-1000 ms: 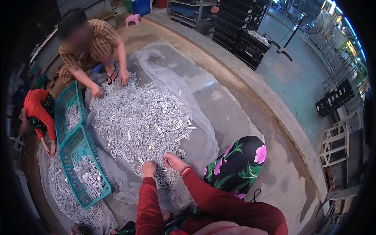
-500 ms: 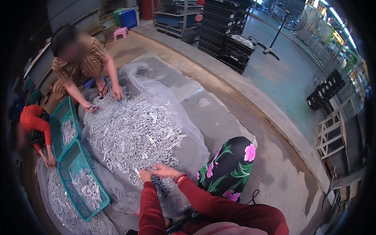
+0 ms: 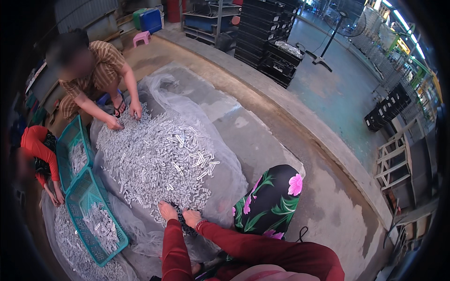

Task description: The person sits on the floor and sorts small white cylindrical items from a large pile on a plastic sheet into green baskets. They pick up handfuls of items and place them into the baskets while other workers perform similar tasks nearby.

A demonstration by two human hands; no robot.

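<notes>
A wide heap of small grey metal pieces (image 3: 154, 159) lies spread on a translucent plastic sheet (image 3: 229, 173); some longer, shiny strips rest on top. My left hand (image 3: 168, 211) is at the heap's near edge, fingers bunched and pointing down into the pieces. Close beside it on the right, my right hand (image 3: 191, 217), with a red bead bracelet at the wrist, has its fingers curled over the same edge. Both hands look closed, but whatever lies in them is too small to make out.
Two joined teal baskets (image 3: 97, 257) holding longer strips stand left of the heap. A co-worker in a striped shirt (image 3: 105, 58) handles pieces at the far side; another in red (image 3: 35, 145) reaches into a second heap (image 3: 70, 234). Black crates (image 3: 260, 35) are stacked beyond the kerb.
My hands were together, handling a small piece above the near edge; now they are lower and slightly apart at the pieces. The striped-shirt co-worker's hands have come closer together.
</notes>
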